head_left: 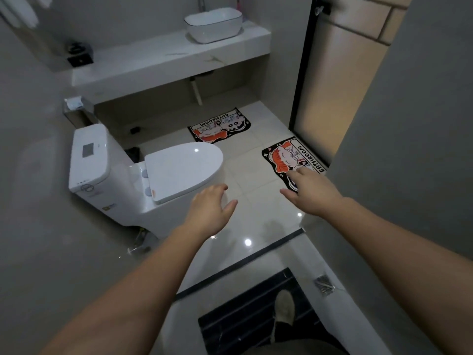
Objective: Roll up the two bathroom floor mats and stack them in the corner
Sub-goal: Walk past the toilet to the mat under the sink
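Two black cartoon mats printed "BATHROOM" lie flat on the white tile floor. The far mat (219,125) sits under the vanity counter. The near mat (286,156) lies by the frosted door, partly hidden by my right hand (308,192), which hovers over its near end with fingers spread and nothing in it. My left hand (211,210) is stretched out above bare tiles beside the toilet, open and empty. Both forearms reach forward from the doorway.
A white toilet (163,175) with its lid down stands at the left. The vanity counter (158,65) with a basin (213,24) runs along the back. A frosted door (330,80) and grey wall close the right. A black floor grate (245,319) and my shoe (284,307) are at the bottom.
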`<state>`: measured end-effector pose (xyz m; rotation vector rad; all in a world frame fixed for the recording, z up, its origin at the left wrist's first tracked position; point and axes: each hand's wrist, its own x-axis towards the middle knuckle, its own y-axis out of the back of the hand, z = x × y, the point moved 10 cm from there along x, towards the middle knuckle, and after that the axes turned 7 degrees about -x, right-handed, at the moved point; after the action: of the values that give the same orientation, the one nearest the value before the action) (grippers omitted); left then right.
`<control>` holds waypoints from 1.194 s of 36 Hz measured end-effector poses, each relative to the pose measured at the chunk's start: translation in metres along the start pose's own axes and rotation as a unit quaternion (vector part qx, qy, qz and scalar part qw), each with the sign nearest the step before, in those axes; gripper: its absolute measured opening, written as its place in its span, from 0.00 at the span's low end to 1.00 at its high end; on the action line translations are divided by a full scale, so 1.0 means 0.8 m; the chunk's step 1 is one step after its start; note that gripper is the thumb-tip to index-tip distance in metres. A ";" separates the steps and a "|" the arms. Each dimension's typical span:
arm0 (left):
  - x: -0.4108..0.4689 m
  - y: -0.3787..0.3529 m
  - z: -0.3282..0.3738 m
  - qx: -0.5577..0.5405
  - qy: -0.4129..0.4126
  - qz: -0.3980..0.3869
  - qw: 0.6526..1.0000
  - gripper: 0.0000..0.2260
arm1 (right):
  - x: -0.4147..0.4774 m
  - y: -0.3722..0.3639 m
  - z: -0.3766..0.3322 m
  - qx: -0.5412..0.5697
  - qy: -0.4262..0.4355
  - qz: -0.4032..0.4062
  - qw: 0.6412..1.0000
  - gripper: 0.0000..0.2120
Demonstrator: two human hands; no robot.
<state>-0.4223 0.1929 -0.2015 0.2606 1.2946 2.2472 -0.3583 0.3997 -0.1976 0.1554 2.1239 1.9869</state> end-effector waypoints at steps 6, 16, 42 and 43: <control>0.082 -0.004 -0.001 0.016 0.028 0.009 0.999 0.24 | 0.084 -0.003 0.025 0.003 0.021 -0.015 1.000 0.25; 0.187 -0.019 -0.020 0.009 0.055 -0.003 0.998 0.25 | 0.204 -0.019 0.062 0.020 0.032 -0.050 0.998 0.28; 0.528 0.035 -0.172 -0.007 0.042 -0.080 0.996 0.26 | 0.545 -0.028 0.038 0.022 -0.044 -0.069 0.996 0.25; 0.538 0.039 -0.173 -0.008 0.040 -0.080 0.996 0.26 | 0.553 -0.025 0.042 0.023 -0.050 -0.067 0.996 0.25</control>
<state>-0.8525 0.3062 -0.2877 0.0586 1.2905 2.1506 -0.7773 0.5336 -0.2612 0.1140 2.0607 1.8169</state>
